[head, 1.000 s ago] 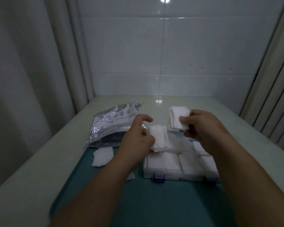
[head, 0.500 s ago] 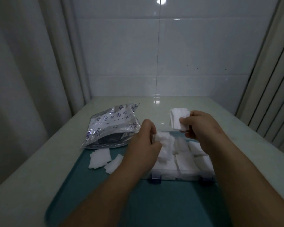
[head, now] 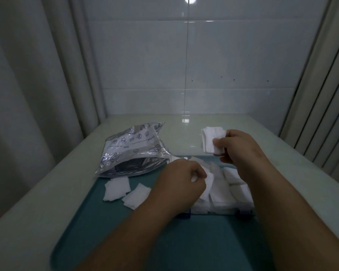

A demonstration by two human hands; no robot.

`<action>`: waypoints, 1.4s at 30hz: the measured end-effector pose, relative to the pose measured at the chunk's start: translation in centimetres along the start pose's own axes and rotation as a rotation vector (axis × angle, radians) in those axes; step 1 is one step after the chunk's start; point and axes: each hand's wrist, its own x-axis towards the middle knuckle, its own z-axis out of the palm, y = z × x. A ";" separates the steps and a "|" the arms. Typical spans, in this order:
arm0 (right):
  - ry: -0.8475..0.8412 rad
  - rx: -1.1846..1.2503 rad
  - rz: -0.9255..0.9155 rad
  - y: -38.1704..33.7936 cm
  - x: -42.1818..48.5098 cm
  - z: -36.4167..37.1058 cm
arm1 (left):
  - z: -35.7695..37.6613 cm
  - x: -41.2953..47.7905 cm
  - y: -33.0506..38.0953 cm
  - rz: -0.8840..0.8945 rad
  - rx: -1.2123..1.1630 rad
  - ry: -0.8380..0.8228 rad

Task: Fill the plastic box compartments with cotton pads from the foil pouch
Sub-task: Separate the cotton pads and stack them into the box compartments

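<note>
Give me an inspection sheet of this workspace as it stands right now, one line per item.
Surface: pale table with a teal mat on it.
Job's things: foil pouch lying at the mat's far left corner; plastic box on the mat, with cotton pads in the compartments that show.
Clutter: two loose pads on the mat, left of the box.
Grips: left hand pinches a single pad over the box; right hand holds a stack of pads above it.
Cables: nothing seen.
Surroundings: tiled wall behind, curtains at both sides.
</note>
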 end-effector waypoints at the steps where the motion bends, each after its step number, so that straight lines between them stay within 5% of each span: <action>1: 0.001 0.000 -0.002 0.0 0.0 0.0 | 0.0 0.0 -0.1 -0.012 -0.022 0.008; 8: -0.009 -0.006 -0.011 0.0 -0.1 0.1 | -0.2 0.5 -0.1 -0.107 -0.148 -0.006; 16: -0.004 -0.031 -0.002 0.0 -0.1 0.2 | -0.1 0.8 0.1 -0.062 0.101 -0.185; 22: -0.005 -0.062 -0.009 0.0 -0.4 0.2 | 0.7 0.7 -0.5 0.025 0.307 -0.141; 28: -0.010 -0.096 -0.021 0.1 -0.5 0.3 | 0.5 0.6 -0.1 0.109 0.311 -0.108; 33: -0.008 -0.107 -0.017 0.3 -0.2 0.2 | 0.0 0.7 -0.1 0.070 0.262 -0.271; 42: 0.120 -0.481 -0.071 1.5 1.3 -2.0 | 1.0 0.6 -0.3 0.027 0.282 -0.238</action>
